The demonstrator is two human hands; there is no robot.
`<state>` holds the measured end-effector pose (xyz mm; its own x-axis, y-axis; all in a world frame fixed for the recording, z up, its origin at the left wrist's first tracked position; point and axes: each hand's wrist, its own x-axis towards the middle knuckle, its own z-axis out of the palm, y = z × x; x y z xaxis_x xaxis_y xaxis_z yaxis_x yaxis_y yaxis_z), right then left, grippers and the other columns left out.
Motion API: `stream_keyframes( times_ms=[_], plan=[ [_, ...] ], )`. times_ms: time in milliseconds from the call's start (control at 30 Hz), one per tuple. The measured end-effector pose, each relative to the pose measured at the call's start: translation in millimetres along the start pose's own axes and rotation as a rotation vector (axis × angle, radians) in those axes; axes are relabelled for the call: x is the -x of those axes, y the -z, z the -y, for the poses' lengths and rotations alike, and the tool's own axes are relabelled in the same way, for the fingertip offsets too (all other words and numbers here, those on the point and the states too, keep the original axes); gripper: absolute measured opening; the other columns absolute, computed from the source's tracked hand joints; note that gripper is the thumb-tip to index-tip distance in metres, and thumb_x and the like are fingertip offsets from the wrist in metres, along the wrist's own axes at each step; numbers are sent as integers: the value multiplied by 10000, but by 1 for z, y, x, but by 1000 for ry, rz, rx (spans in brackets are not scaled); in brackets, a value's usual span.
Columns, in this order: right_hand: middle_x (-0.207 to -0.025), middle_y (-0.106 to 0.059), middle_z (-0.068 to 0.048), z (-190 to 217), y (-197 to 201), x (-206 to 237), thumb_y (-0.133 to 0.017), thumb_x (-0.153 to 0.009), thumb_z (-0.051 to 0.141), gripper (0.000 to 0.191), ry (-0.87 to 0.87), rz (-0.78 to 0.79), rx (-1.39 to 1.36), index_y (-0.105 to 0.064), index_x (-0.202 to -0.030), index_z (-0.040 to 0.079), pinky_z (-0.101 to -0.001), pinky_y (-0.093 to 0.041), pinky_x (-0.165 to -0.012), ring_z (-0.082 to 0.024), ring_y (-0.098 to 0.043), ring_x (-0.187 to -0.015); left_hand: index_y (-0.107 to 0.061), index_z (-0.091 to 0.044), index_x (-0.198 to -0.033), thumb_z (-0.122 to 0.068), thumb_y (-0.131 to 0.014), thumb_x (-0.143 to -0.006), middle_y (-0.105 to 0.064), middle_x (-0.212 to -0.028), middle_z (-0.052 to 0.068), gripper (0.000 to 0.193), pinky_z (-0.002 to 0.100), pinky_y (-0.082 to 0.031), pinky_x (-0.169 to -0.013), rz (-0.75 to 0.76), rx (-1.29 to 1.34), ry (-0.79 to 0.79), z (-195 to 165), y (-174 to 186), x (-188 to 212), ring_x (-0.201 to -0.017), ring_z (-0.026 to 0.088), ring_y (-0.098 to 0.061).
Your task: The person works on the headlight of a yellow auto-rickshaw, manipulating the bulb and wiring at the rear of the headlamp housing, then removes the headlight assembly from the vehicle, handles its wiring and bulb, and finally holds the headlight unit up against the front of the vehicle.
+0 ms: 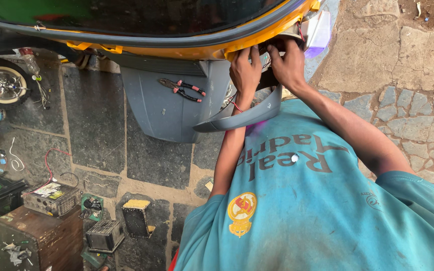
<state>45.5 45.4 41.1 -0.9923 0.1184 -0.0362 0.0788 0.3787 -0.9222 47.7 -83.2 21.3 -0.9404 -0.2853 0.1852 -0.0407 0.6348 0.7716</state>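
Gripping the headlight housing (pixel 313 31), both hands (pixel 267 65) curled.

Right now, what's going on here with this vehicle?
A person in a teal shirt has both hands raised to the yellow edge of a vehicle body, beside a headlamp. The left hand and right hand are pressed into the gap under the yellow trim, their fingers partly hidden. A grey curved strip hangs below the wrists. Red-handled pliers lie on the grey mudguard. Old electronic boxes sit on the stone paving.
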Motion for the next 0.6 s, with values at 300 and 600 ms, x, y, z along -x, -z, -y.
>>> stream_keyframes(
  times_ms=[300,600],
  plan=[
    [-1004,-739,-225,16,10,0,-677,-979,96,162,276,96,282,-704,-1092,-16,-460,-557,-794,-403,-703,-866,-772,-87,-966,-308,-644,-951,-752,-922,179,255,497,-537,-791,90,-26,140,-7,-12,-15,-891,423,-698],
    [-957,-634,-316,-4,5,-4,-640,-960,52,166,386,54,414,-609,-1083,-55,-571,-480,-782,-508,-605,-878,-746,-31,-1075,-219,-611,-952,-756,-1047,228,262,447,-540,-861,280,251,79,-11,-13,-28,-1010,429,-688]
  ],
)
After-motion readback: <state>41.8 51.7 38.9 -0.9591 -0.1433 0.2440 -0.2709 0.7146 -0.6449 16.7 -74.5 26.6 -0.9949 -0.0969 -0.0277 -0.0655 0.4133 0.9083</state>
